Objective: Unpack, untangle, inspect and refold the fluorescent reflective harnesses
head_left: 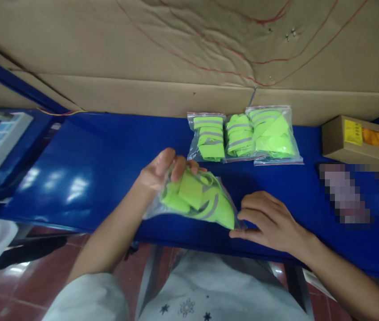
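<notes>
A clear plastic zip bag (197,196) with folded neon-yellow reflective straps inside is held up just over the blue table near its front edge. My left hand (171,167) is closed round the bag's upper left end, fingers curled over its top. At the other end, my right hand (266,218) pinches the lower right corner between thumb and fingers. Behind my hands lie three similar bags of neon-yellow straps: a left bag (209,138), a middle bag (239,136) and a right bag (272,133). The middle and right bags touch or overlap.
A blue table (109,138) runs across the view, backed by a brown cardboard panel (142,53) with red wires. At right stand a cardboard box (352,149) with orange contents and a pixelated object (344,194). A white device (4,140) is at far left.
</notes>
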Motion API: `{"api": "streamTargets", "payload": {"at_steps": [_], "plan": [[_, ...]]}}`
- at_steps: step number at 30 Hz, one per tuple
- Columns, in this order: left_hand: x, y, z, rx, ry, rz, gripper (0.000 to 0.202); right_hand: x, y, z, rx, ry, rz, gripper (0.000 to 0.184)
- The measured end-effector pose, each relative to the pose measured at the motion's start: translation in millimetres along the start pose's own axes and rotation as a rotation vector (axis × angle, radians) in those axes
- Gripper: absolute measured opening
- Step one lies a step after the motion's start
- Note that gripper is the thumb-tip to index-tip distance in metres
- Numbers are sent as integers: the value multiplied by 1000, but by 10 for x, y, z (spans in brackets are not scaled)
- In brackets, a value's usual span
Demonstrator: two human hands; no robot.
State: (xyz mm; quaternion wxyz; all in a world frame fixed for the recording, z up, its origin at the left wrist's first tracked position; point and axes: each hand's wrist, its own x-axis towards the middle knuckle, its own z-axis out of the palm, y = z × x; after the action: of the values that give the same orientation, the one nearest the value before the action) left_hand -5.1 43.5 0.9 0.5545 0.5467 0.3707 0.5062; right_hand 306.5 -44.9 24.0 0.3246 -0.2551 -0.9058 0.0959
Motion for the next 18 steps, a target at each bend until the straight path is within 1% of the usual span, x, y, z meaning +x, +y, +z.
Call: {"api": "streamTargets", "payload": {"at_steps": [2,3,5,7,9,11,13,14,16,18], "plan": [[14,43,98,-187,-47,-82,69,0,41,-16,71,29,68,32],[36,60,145,-254,-43,-136,67,-1,58,-16,99,27,102,33],[86,71,230,-258,9,-192,61,-3,82,-2,135,20,180,29],[123,50,301,-213,67,-184,55,-3,92,18,181,9,278,24],[134,9,354,-162,117,-136,52,2,92,35,329,6,387,17],[127,-36,382,-107,183,-81,51,11,92,47,577,7,518,14],[111,-66,383,-41,249,-11,48,20,107,59,824,16,674,19],[102,-72,377,4,272,25,46,25,122,67,911,21,755,23],[80,-64,361,151,300,119,37,30,163,92,993,34,880,29],[50,-36,360,388,298,243,27,29,208,129,996,80,952,33]]}}
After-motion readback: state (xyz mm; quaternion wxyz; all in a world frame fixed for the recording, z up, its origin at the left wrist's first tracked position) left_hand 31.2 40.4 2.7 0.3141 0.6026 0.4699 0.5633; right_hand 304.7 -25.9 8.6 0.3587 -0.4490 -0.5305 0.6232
